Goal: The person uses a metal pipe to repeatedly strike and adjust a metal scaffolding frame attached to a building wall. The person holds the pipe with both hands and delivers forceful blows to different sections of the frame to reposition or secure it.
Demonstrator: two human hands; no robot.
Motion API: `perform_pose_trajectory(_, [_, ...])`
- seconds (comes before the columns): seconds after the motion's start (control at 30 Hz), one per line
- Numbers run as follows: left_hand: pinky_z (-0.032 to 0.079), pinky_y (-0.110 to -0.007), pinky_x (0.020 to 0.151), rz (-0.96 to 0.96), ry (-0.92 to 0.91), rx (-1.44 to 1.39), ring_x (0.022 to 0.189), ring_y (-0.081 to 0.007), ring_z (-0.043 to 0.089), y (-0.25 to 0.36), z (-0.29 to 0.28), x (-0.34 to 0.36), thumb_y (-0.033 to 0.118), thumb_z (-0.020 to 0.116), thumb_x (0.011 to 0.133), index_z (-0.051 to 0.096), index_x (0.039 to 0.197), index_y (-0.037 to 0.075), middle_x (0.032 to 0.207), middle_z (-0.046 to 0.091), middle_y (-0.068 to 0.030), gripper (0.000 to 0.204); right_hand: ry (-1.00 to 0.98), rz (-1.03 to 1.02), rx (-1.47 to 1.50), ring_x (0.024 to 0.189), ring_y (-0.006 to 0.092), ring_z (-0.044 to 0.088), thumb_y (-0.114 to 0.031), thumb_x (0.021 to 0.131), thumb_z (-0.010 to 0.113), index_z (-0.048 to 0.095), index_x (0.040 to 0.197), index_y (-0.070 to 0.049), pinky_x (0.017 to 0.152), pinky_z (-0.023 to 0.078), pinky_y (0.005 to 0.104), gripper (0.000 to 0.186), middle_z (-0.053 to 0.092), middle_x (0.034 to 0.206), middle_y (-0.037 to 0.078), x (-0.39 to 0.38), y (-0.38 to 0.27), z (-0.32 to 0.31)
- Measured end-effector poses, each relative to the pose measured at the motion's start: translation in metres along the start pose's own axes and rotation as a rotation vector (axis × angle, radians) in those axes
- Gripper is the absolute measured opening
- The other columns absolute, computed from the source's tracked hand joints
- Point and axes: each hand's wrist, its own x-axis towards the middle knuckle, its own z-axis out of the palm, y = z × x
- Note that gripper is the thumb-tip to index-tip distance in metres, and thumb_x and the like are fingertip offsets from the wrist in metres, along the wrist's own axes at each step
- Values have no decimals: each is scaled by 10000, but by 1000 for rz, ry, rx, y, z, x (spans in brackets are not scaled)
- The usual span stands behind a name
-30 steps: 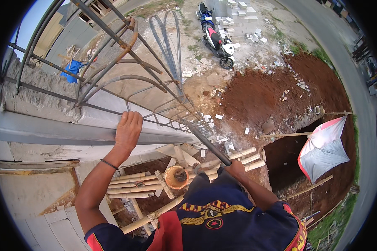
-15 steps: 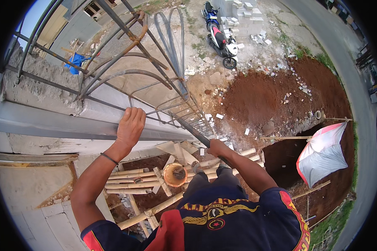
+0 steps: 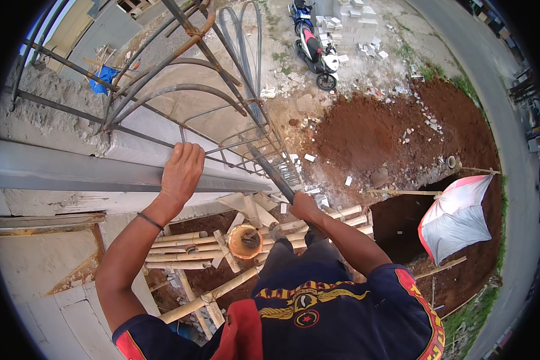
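Observation:
My left hand (image 3: pixel 183 171) is closed at the wall's upper edge, its fingers bent over the lowest rod of a rusty rebar cage (image 3: pixel 180 90). The fingertips are partly hidden. My right hand (image 3: pixel 306 208) is wrapped round the near end of a dark metal bar (image 3: pixel 273 175). That bar slants away to the left, and its far end meets the cage's stirrups. The cage lies along the top of the pale block wall (image 3: pixel 141 135), above a grey ledge (image 3: pixel 72 171). Curved rods stick up from it at the left.
Under me are bamboo scaffold poles (image 3: pixel 186 257) and an orange bucket (image 3: pixel 245 241). A dug pit (image 3: pixel 396 225) lies at the right, beside a red-and-white umbrella (image 3: pixel 456 225). Beyond are red soil (image 3: pixel 366 132), scooters (image 3: pixel 315 51) and stacked white blocks (image 3: pixel 354 27).
The view has shifted slightly, and the surroundings sit a little further left and up. My right hand and the bar's near end have moved slightly left. Both hands keep their holds.

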Motion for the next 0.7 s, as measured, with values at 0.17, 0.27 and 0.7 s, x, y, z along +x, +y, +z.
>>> perform_pose_trajectory(0.17, [356,-325,970,-10,15,-16,929,-189,505,1,-2,-3,148,575,786,613,930,78,858,493,-46,165,-136,9,53,921,480,667,-129,758,630,566,1020,123,822,545,505,370,656,921,358,-14,5,11])
perform_pose_trajectory(0.27, [353,-326,977,-33,-5,-19,933,-196,507,-2,1,-1,147,572,785,612,927,68,862,498,-52,167,-40,22,1,930,463,670,-215,788,664,606,998,110,816,540,500,392,666,933,337,-13,2,15])
perform_pose_trajectory(0.7, [362,-349,993,-30,-4,6,974,-221,518,-1,2,-1,140,569,801,616,1003,45,915,531,-75,227,109,27,-19,883,462,663,-204,779,672,591,1077,21,808,532,536,382,674,903,281,-50,43,26])
